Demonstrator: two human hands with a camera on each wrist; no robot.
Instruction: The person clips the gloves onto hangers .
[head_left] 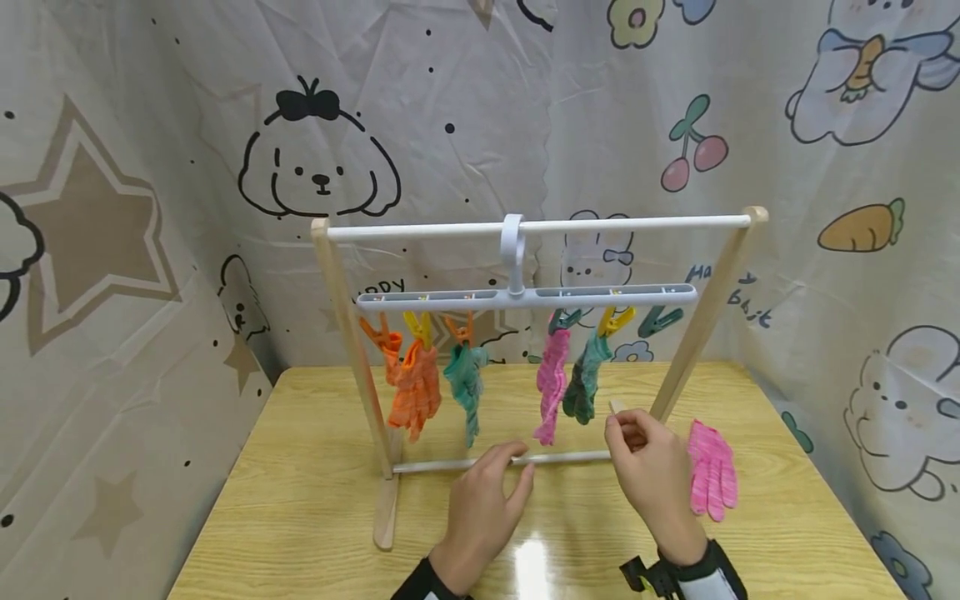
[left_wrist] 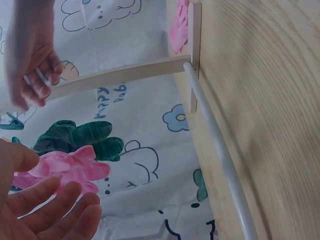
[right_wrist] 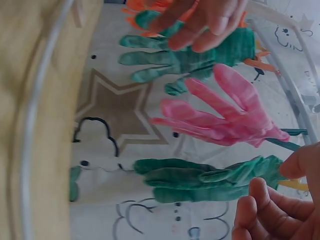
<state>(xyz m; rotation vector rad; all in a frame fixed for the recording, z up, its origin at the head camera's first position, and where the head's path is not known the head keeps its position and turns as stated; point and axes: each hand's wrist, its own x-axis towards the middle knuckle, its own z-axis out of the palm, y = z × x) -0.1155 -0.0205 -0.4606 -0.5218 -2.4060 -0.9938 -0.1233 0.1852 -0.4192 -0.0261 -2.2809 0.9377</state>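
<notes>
My left hand (head_left: 487,500) is in front of the rack's lower bar, its fingers loosely bent and holding nothing. Farther right, my right hand (head_left: 651,475) is raised with softly curled fingers; a gap shows between thumb and forefinger in the right wrist view. Near it hang a green glove (head_left: 588,382) on a yellow clip (head_left: 617,320) and a pink glove (head_left: 553,387) on a dark green clip. Another dark green clip (head_left: 660,320) holds nothing. To the left hang another green glove (head_left: 467,387) and orange knit (head_left: 416,387), perhaps more than one glove.
A grey-white hanger (head_left: 525,297) hooks over the top bar (head_left: 637,223) of a wooden-sided rack (head_left: 705,321). Another pink glove (head_left: 712,471) lies on the table (head_left: 300,517), right of the rack. A printed curtain (head_left: 465,100) stands behind.
</notes>
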